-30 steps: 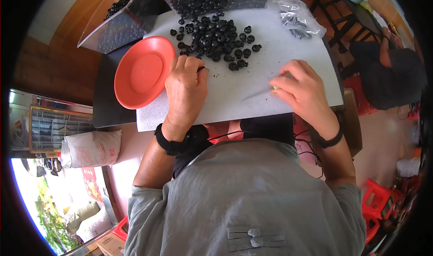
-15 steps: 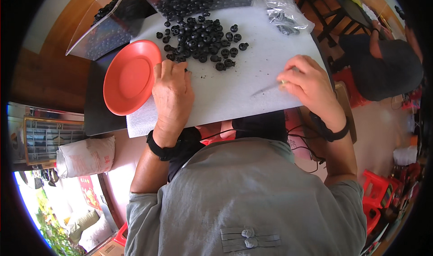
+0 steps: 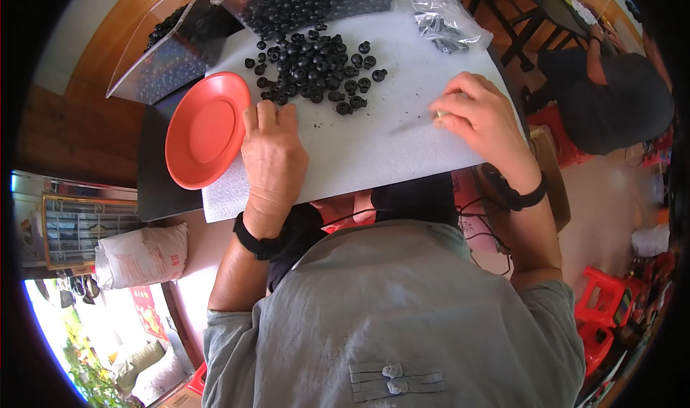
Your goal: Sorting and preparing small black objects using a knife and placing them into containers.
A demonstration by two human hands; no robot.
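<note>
A heap of small round black plastic parts (image 3: 309, 66) lies on the white foam sheet (image 3: 345, 160), a few pieces loose on its right. My left hand (image 3: 274, 145) is closed just below the heap, knuckles up, beside a red plastic dish (image 3: 208, 131). Its fingertips are turned away, so what they pinch stays hidden. Over the right part of the sheet, my right hand (image 3: 481, 117) is closed around a slim tool with a thin, pointed grey blade (image 3: 411, 125). The blade is smeared by motion and points left, toward the heap; a pale bit of handle shows between the fingers.
Two clear bins of black parts, one at the back (image 3: 316, 2) and one at back left (image 3: 162, 59), border the sheet. A clear plastic bag (image 3: 449, 27) sits at its far right corner. Another person (image 3: 604, 99) sits at right, near red stools (image 3: 600, 293) and a dark bench (image 3: 546, 9).
My right hand has shifted a little left with the bladed tool. My left hand stays almost in place beside the dish. The whole view has shifted slightly.
</note>
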